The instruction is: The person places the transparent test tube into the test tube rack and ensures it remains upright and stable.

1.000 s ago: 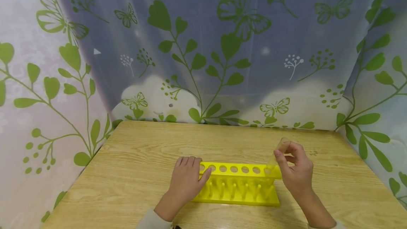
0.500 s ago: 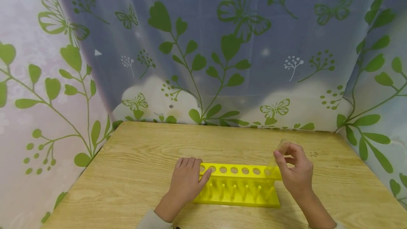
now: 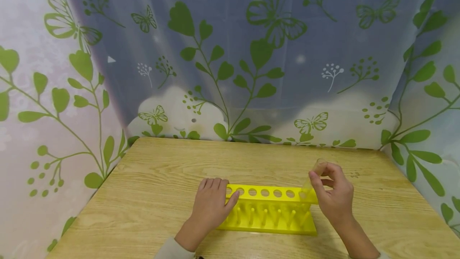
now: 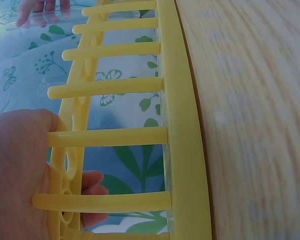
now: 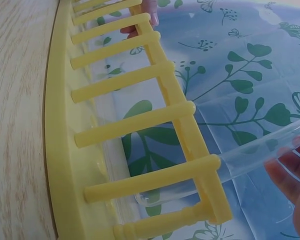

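Observation:
A yellow test tube rack [image 3: 267, 229] stands upright on the table, with a row of holes along its top bar and pegs above its base. At its left end my left hand [image 3: 211, 204] grips the top bar, the thumb in front and the fingers behind it. My right hand [image 3: 336, 195] pinches a clear test tube [image 5: 250, 152] near its upper end, between thumb and fingers. The tube leans to the right and passes through the rightmost hole. In the right wrist view its rounded bottom lies behind the pegs, close to the rack's base.
The wood-grain table [image 3: 151, 187] spreads around the rack on all sides. Behind it hangs a blue and white curtain [image 3: 230, 71] printed with green leaves and butterflies. Similar patterned cloth flanks the left and right sides.
The test tube appears to sit very slightly lower in the rack's hole than a second ago. Both hands keep nearly the same place, and the rack stays put.

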A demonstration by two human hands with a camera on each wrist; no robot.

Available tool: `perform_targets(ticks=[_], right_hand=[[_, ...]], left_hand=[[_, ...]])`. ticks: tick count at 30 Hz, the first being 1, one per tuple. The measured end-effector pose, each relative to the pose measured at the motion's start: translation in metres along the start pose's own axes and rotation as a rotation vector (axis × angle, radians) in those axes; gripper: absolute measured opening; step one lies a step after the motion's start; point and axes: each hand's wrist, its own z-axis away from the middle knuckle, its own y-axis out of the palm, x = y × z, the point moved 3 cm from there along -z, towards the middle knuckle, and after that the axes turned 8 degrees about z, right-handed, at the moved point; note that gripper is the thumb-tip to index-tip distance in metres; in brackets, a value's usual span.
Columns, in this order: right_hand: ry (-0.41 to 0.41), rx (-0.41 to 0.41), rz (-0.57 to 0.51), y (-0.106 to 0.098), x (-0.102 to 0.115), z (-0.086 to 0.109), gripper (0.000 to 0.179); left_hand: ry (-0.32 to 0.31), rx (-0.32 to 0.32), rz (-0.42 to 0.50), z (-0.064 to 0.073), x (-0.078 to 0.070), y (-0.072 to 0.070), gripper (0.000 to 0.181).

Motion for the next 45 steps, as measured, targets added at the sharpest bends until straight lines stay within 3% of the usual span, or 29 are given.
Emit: perform_targets(ticks=[17, 45], right_hand=[[0.002, 0.018, 0.012, 0.002, -0.011, 0.006, 0.016], [0.001, 0.029, 0.024, 0.001, -0.001, 0.002, 0.015]], left_hand=[[-0.005, -0.001, 0.001, 0.000, -0.001, -0.001, 0.048], [-0.002, -0.004, 0.001, 0.000, 0.000, -0.001, 0.048]])
